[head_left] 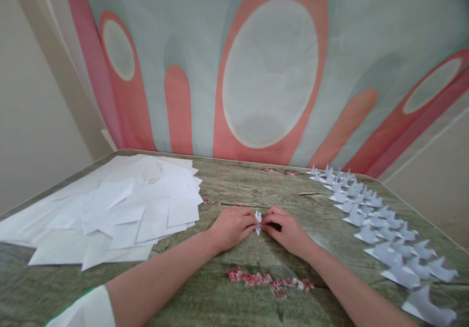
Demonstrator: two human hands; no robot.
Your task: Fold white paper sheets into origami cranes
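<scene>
Between my two hands, over the middle of the table, is a small folded white paper bird (pixel 258 216). My left hand (pixel 234 225) pinches its left side with the fingertips. On the other side, my right hand (pixel 286 229) grips it between thumb and fingers. The bird's points stick out above and below my fingertips, while its sides are hidden by them. Off to the right stand rows of finished-looking white paper birds (pixel 386 253). A spread pile of white paper sheets (pixel 124 210) lies to the left.
The wood-patterned table top (pixel 198 288) carries printed pink flowers (pixel 252 277) near its front and smaller ones farther back. Behind the table hangs a grey-green backdrop (pixel 351 34) with coral shapes. Plain walls flank it on both sides.
</scene>
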